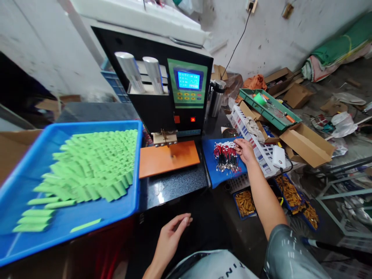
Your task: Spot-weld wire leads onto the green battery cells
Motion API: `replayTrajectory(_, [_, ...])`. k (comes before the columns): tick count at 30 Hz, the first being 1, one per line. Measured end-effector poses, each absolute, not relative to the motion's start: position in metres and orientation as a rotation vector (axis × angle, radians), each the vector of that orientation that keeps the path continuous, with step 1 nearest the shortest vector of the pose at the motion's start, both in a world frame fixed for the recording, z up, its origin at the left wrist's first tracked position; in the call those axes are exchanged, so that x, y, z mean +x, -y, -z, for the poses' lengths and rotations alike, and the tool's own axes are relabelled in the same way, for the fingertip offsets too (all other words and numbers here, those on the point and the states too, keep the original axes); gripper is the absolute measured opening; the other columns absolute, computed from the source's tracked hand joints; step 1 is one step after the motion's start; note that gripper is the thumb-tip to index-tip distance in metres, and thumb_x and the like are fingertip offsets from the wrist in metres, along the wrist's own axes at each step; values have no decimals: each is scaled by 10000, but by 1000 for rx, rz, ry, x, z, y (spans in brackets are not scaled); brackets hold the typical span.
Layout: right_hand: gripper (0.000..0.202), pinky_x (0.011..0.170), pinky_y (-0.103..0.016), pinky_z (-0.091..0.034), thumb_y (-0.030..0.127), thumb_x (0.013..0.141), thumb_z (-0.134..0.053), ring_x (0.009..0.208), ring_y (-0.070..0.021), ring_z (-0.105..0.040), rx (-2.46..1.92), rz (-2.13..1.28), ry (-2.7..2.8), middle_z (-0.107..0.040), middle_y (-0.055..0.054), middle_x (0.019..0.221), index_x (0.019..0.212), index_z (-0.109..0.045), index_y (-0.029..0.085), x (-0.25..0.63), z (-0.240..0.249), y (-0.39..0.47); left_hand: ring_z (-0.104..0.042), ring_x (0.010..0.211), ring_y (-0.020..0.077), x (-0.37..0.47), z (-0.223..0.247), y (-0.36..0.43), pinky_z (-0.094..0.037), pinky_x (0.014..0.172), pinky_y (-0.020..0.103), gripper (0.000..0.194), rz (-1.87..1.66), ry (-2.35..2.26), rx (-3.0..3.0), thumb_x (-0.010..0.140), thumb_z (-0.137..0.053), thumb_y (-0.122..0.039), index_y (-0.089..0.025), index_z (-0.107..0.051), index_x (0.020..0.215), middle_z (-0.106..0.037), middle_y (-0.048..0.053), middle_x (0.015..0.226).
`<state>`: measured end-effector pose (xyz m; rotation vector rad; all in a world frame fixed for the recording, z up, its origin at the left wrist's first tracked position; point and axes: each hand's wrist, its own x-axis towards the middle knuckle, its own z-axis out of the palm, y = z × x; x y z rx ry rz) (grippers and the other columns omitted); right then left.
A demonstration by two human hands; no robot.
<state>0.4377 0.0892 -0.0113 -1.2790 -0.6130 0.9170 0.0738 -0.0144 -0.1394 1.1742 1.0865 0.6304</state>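
Note:
My right hand [245,150] reaches to the pile of short red and black wire leads [227,158] with white connectors. Its thumb and fingers pinch at the white connector end of a lead on the pile's right edge. The leads lie on a blue cloth-like sheet [212,149]. My left hand [171,235] hangs in front of my body, below the bench edge, fingers loosely stretched and nothing visible in it. Ahead stands a black spot-welding machine [157,112] with a lit blue screen [188,80]. An orange board [168,159] lies under its electrodes.
To the left, a blue tray [116,217] holds many light green wrapped pieces [95,166]. On the right are a white crate [247,128], a green tray [270,108], a white power bank [279,157] and a cardboard box [308,143]. A steel flask [217,99] stands beside the machine.

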Motion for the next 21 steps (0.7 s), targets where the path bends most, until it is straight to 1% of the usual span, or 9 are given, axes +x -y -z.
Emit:
replayTrajectory(4, [317,357,-160,-168,368,572,-841,414,-36,-329,-1205,-910,629,-422,77,505,683,-607,185,421,-2,-81,-736,835,272,80,112,5,-617,775,381,484,-731,-1048,1231,767,-688,-593,-153,-761,954,-771,111,885])
replayTrajectory(8, [298,366,-164,-178,373,603,-833,429,-38,-356,-1137,-961,662,-449,67,538,706,-628,182,379,-11,-70,-724,862,242,99,71,-19,-601,795,353,388,-913,-1014,1314,812,-679,-508,-169,-755,986,-767,94,925])
replayTrajectory(12, [287,371,-172,-183,384,632,-817,428,-46,-360,-1127,-1065,664,-447,65,516,719,-636,179,326,-6,-60,-692,839,206,127,37,-49,-564,798,325,314,-1062,-1005,1433,804,-700,-433,-173,-754,971,-756,81,940])
replayTrajectory(15, [282,378,-180,-191,402,665,-796,427,-52,-349,-1104,-1128,672,-436,68,487,734,-639,178,293,4,-56,-663,756,172,140,31,-62,-541,725,291,311,-1068,-966,1377,777,-725,-406,-161,-743,968,-746,70,895])
replayTrajectory(19, [281,387,-184,-202,414,690,-782,421,-49,-326,-1091,-1191,669,-436,69,474,731,-641,175,267,17,-54,-578,587,119,140,37,-62,-474,574,239,299,-1027,-933,1227,764,-728,-412,-142,-727,893,-688,30,708])
replayTrajectory(21, [281,388,-185,-206,416,696,-780,420,-49,-321,-1087,-1217,673,-439,69,475,736,-645,174,260,23,-53,-553,557,107,136,40,-60,-457,550,228,291,-1017,-924,1189,765,-722,-411,-138,-714,864,-656,14,656])
